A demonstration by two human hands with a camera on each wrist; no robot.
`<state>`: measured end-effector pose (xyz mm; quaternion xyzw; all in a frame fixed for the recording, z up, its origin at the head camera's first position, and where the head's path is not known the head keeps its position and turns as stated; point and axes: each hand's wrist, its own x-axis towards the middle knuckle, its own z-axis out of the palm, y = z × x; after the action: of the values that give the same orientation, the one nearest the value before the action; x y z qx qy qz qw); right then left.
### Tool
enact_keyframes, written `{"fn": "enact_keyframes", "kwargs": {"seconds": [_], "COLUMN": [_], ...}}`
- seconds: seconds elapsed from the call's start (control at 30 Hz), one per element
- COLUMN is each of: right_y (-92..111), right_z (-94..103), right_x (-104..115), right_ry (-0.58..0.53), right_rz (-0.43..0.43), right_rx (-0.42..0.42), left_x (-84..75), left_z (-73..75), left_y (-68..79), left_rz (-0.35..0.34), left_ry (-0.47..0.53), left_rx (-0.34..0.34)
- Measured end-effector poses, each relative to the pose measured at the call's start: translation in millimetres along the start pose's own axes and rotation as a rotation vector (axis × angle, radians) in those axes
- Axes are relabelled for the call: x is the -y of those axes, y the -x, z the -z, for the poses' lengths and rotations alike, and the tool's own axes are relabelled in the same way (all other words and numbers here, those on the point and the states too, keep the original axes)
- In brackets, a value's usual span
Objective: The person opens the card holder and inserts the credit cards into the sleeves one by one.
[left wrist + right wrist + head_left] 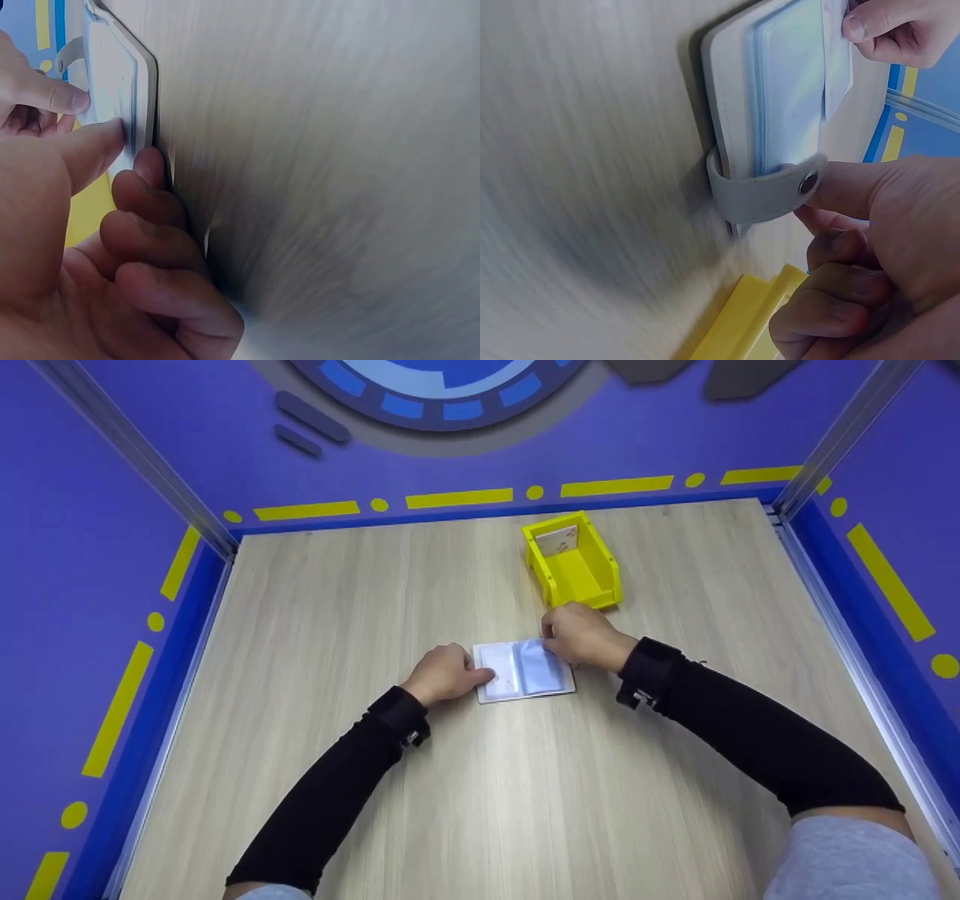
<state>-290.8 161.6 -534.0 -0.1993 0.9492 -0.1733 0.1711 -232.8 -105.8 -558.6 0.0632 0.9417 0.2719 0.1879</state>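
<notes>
An open card holder with clear plastic sleeves lies flat on the table. My left hand grips its left edge, the thumb on the left page and the other fingers curled at the edge, as the left wrist view shows. A card with faint reddish marks shows in the left sleeve. At the upper right corner, my right hand pinches a right-hand sleeve with thumb and index finger. A pale strap with a metal snap stands up beside those fingertips, partly hiding them.
Just beyond my right hand stands a yellow bin, its low front towards me. A patterned white card leans inside against its back. Blue-purple panels wall the wooden table at the back and both sides.
</notes>
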Motion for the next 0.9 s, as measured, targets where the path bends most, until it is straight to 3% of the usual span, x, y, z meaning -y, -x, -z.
{"fn": "enact_keyframes", "kwargs": {"seconds": [0.17, 0.4, 0.9], "right_y": [2.6, 7.2, 10.1], "right_z": [-2.6, -5.8, -6.1], "right_x": [0.3, -3.1, -2.6], "right_ry": [0.005, 0.102, 0.150], "right_rz": [0.052, 0.215, 0.218], "right_rx": [-0.033, -0.171, -0.205], "left_x": [0.3, -0.7, -3.1], "left_z": [-0.8, 2.0, 1.7], "left_y": [0.6, 1.5, 0.9], "left_rz": [0.001, -0.008, 0.004], "left_ry": [0.006, 0.006, -0.005], "left_rx": [-0.002, 0.008, 0.010]}}
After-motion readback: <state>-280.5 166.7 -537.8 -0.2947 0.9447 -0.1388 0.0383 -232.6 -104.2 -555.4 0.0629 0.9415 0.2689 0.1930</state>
